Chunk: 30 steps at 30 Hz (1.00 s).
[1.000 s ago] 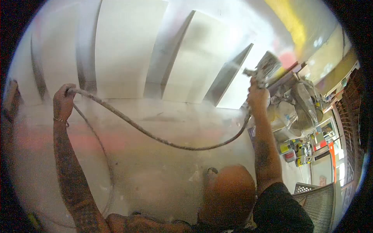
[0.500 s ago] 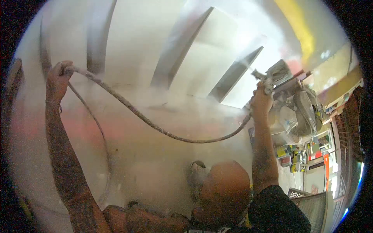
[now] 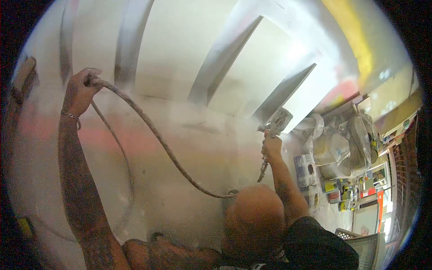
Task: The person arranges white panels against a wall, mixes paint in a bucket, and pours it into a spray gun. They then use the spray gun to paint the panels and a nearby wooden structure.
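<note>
My left hand, at the upper left, is closed around a rough, dusty hose. From there the hose curves down to the lower middle, where a rounded bare form hides part of it. My right hand grips the handle of a spray gun with a crusted, wrapped cup on top. The gun is in front of the lower end of a pale upright panel. Below my right fist hangs a short, coated hose end.
More pale panels stand along the top. A mist-covered surface with a pink band spans the middle. At the right are plastic-covered items, cans and a mesh chair back. The rounded bare form is at the bottom.
My right hand has moved down and left with the spray gun. My left hand has shifted slightly right. The hose sags lower, and the mist by the panels looks thinner.
</note>
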Tool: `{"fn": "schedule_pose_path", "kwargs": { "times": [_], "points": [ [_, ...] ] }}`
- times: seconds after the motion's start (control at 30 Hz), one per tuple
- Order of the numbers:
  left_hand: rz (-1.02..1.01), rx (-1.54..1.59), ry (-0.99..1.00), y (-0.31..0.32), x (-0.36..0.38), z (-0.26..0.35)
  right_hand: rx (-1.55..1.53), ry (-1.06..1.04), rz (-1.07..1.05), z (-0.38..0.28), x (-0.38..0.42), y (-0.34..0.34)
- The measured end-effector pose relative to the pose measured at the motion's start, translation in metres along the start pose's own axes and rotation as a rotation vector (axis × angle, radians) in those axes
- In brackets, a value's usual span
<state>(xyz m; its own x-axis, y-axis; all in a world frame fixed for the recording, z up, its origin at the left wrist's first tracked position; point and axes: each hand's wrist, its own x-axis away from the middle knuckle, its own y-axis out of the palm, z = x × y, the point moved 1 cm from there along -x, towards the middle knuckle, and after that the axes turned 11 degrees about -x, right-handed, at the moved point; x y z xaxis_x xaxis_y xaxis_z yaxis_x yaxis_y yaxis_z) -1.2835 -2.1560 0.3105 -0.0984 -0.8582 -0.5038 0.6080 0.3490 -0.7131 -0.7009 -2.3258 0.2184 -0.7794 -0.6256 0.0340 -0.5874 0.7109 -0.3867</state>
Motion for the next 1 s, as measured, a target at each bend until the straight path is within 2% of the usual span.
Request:
{"fn": "schedule_pose_path", "kwargs": {
  "times": [0.13, 0.23, 0.27, 0.3, 0.33, 0.37, 0.53, 0.57, 0.63, 0.7, 0.77, 0.83, 0.9, 1.0],
  "points": [
    [0.009, 0.032, -0.042, 0.005, -0.006, -0.009, -0.007, -0.113, 0.116, -0.057, -0.016, -0.019],
    [0.006, 0.042, -0.033, 0.01, -0.008, -0.018, -0.152, -0.301, 0.163, -0.127, -0.009, -0.028],
    [0.017, 0.034, -0.023, 0.012, -0.007, -0.02, -0.198, -0.275, 0.179, -0.144, -0.017, -0.034],
    [0.017, 0.037, -0.023, 0.013, -0.008, -0.023, -0.379, -0.36, 0.132, -0.158, -0.022, -0.04],
    [0.021, 0.044, -0.019, 0.014, -0.008, -0.026, -0.265, -0.454, 0.179, -0.181, -0.008, -0.04],
    [0.025, 0.051, -0.016, 0.014, -0.008, -0.028, -0.386, -0.473, 0.182, -0.198, -0.006, -0.04],
    [-0.023, 0.092, -0.103, 0.011, -0.004, -0.033, -0.408, -0.565, 0.271, -0.228, -0.001, -0.043],
    [-0.025, 0.076, -0.104, 0.01, -0.004, -0.034, -0.407, -0.564, 0.267, -0.223, -0.004, -0.044],
    [0.008, 0.053, -0.077, 0.009, -0.002, -0.033, -0.66, -0.51, 0.006, -0.197, -0.014, -0.043],
    [0.039, 0.024, -0.054, 0.007, -0.002, -0.032, -0.639, -0.438, 0.012, -0.167, -0.014, -0.032],
    [0.014, 0.022, -0.107, 0.005, -0.001, -0.031, -0.468, -0.328, 0.168, -0.135, -0.008, -0.015],
    [-0.002, 0.05, -0.121, 0.004, 0.001, -0.03, -0.295, -0.256, 0.208, -0.098, -0.008, -0.004],
    [-0.017, 0.082, -0.128, 0.005, 0.001, -0.03, -0.07, -0.194, 0.144, -0.065, 0.002, 0.003],
    [-0.068, 0.039, -0.073, 0.009, 0.001, -0.029, 0.048, -0.139, 0.068, -0.007, 0.003, 0.011]
  ]
}}
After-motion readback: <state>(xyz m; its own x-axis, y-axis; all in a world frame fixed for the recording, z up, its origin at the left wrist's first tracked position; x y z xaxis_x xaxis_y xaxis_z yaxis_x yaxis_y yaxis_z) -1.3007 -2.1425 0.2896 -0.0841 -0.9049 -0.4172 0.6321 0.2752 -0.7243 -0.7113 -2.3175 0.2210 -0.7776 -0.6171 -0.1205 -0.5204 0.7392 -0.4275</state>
